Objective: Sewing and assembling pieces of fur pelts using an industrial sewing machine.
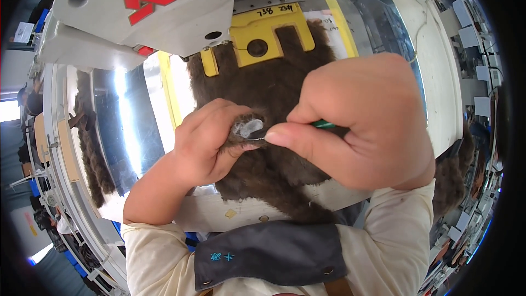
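Note:
My left hand (204, 140) is closed around a bunched part of brown fur (290, 167), with a small whitish patch (251, 127) showing between thumb and fingers. My right hand (361, 126) pinches a thin tool with a green handle (323, 124); a fine metal edge runs from the fingertips to that patch. Beneath both hands the fur lies spread on the machine bed and hangs toward my apron. A yellow template (244, 24) with cut-out slots and a round hole rests on its upper part.
A large pale machine head (93, 16) with a red emblem overhangs the upper left. Dark fur strips (93, 148) lie at the left, and more fur (449, 181) sits at the lower right. The bed's pale edge (441, 87) runs along the right; equipment fills both rims.

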Motion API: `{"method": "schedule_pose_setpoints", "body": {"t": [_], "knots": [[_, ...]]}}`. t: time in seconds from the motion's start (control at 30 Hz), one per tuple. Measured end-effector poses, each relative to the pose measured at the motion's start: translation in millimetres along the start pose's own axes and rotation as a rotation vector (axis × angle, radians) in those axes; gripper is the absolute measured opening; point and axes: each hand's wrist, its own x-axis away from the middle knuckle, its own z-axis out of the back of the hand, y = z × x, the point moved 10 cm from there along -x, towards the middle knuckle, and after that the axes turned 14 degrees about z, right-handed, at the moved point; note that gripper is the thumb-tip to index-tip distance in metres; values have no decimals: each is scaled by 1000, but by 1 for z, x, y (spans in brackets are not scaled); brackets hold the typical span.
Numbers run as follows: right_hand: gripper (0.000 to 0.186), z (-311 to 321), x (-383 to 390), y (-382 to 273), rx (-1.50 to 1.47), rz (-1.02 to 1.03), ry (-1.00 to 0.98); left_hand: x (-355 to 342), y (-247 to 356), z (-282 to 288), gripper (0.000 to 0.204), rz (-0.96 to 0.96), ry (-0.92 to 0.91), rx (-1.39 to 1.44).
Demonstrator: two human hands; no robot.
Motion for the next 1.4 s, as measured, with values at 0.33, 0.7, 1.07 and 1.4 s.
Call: {"method": "schedule_pose_setpoints", "body": {"t": [0.33,0.7,1.07,1.4], "knots": [[21,0,-1,2,-11,11,12,0,1,0,35,-4,-1,27],[23,-27,1,4,29,-52,-146,2,6,-3,39,-68,-11,-19],[23,1,2,5,66,-41,-61,0,0,-1,32,25,-12,35],[22,-12,0,15,103,-12,-119,5,-22,1,29,181,16,76]]}}
